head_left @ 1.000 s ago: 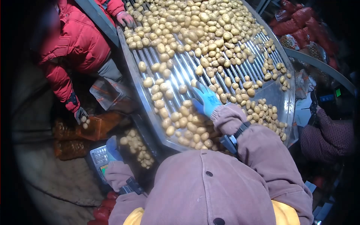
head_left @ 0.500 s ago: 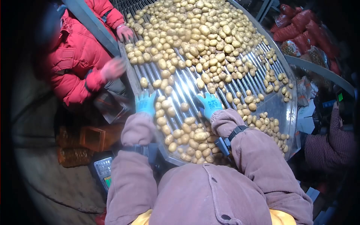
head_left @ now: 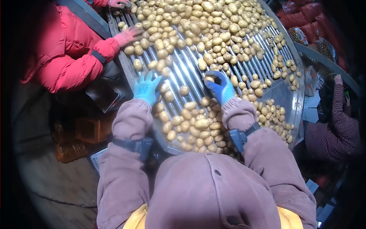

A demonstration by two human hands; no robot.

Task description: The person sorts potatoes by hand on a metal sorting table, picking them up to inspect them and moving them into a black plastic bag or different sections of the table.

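Note:
Potatoes (head_left: pixel 202 123) lie over a sorting table of metal rollers (head_left: pixel 187 78). My left hand (head_left: pixel 146 89), in a light blue glove, rests at the table's left edge with its fingers spread. Potatoes lie right beside its fingertips, and none shows in its grasp. My right hand (head_left: pixel 224 88), in a blue glove with a darker palm, is turned palm inward. Its thumb and fingers curl round a single potato (head_left: pixel 209 79) above the rollers. A loose pile of potatoes lies between my forearms at the near end.
A co-worker in a red jacket (head_left: pixel 80 45) reaches a pink-gloved hand (head_left: pixel 127 36) onto the left edge. Another person in a patterned sleeve (head_left: pixel 331 139) is at the right. Red net sacks (head_left: pixel 309 23) are stacked at upper right. A metal rim (head_left: pixel 301 110) borders the table.
My right hand has turned palm inward and closed on a potato. My left hand has spread its fingers and shifted slightly up. The co-worker's near hand has moved onto the potatoes.

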